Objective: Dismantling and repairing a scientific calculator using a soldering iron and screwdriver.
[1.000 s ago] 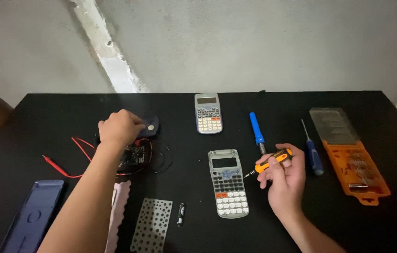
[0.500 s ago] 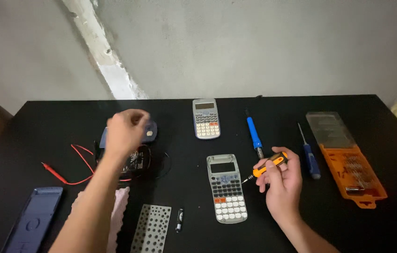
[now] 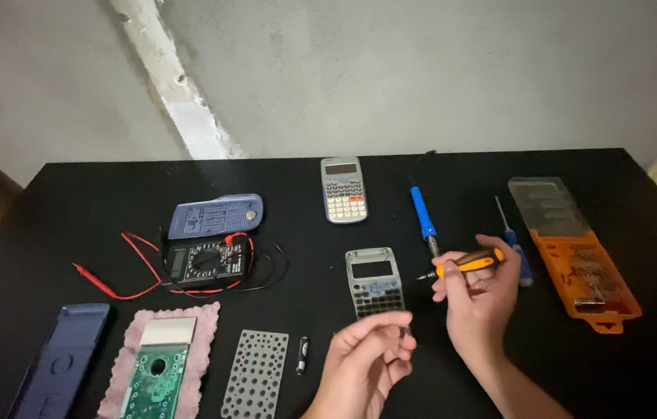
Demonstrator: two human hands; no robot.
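The right hand (image 3: 477,306) holds an orange screwdriver (image 3: 464,263), its tip pointing at the grey calculator (image 3: 375,282) on the black table (image 3: 615,365). The left hand (image 3: 363,368) covers the calculator's bottom end. A black multimeter (image 3: 206,261) with red wires lies well apart to the left

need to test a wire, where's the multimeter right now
In the head view the black multimeter lies left of centre on the black table, just below the blue calculator cover, tangled in its red and black leads.
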